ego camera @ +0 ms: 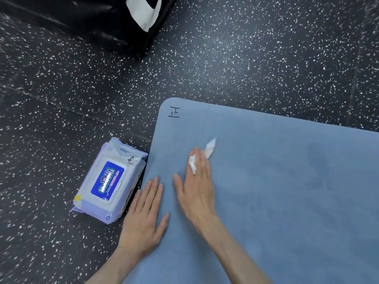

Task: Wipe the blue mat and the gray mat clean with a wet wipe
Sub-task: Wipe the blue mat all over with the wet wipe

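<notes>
A blue mat (287, 181) lies flat on the speckled floor, with a black mark near its far left corner. My right hand (196, 187) presses a crumpled white wet wipe (210, 149) onto the mat with straight fingers; wipe ends stick out past and between the fingers. My left hand (145, 214) lies flat with spread fingers on the mat's left edge, holding nothing. A darker damp patch shows on the mat to the right. No gray mat is in view.
A pack of wet wipes (108, 181) with a blue label, lid closed, lies on the floor against the mat's left edge. A black padded object (92, 21) with a white mark stands at the far left. Dark speckled floor (246, 58) surrounds the mat.
</notes>
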